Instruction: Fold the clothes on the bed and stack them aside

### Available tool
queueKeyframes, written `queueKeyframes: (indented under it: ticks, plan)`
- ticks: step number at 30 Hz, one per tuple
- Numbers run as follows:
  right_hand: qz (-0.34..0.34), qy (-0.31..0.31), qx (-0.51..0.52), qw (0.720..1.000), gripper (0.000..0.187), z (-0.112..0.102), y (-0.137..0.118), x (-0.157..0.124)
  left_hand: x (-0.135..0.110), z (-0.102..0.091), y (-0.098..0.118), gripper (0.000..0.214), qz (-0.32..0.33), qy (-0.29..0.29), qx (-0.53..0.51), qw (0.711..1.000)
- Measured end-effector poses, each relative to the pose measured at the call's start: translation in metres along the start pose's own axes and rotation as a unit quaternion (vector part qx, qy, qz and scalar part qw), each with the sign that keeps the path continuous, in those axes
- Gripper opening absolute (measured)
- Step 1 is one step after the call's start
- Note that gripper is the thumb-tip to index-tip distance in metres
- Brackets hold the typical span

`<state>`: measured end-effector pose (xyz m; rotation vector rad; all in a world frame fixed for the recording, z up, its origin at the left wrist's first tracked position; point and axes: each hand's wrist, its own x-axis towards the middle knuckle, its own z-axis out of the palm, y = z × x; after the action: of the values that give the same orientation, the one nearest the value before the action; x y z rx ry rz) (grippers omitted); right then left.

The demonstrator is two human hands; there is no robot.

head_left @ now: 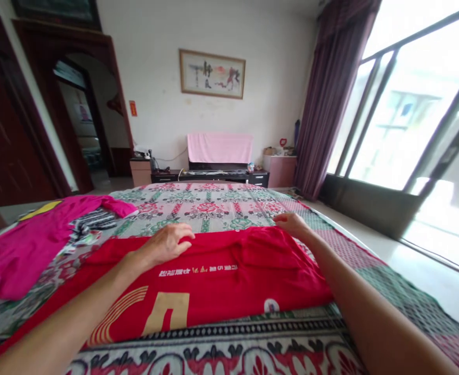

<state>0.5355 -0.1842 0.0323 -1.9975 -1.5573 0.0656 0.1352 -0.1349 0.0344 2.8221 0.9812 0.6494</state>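
Note:
A red T-shirt with gold and white print lies partly folded across the patterned bedspread, its white lettering upside down from where I look. My left hand is over the shirt's far edge, fingers curved and thumb apart, with nothing seen in its grasp. At the far right corner of the shirt is my right hand, its fingers reaching left and loosely bent. No cloth shows between those fingers. Whether either hand touches the fabric is hard to tell.
A bright pink garment lies at the left beside a black-and-white striped cloth. Past the bed's far edge stands a low black cabinet, with a pink cloth draped above it. Purple curtains and large windows line the right.

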Motion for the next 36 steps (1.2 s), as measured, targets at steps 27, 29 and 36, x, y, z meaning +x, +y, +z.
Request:
queueKeyframes:
  ticks: [27, 29, 36]
  plan:
    - [0.065, -0.014, -0.055, 0.996, 0.031, 0.027, 0.020, -0.005, 0.054, 0.091, 0.074, 0.033, 0.145, 0.046, -0.102, 0.983]
    - [0.066, -0.017, -0.060, 0.996, 0.032, 0.027, 0.020, -0.005, 0.051, 0.087, 0.073, 0.034, 0.143, 0.017, -0.089, 0.986]
    - [0.064, -0.011, -0.055, 0.996, 0.031, 0.025, 0.018, -0.007, 0.048, 0.076, 0.092, 0.038, 0.156, 0.013, -0.042, 0.987]
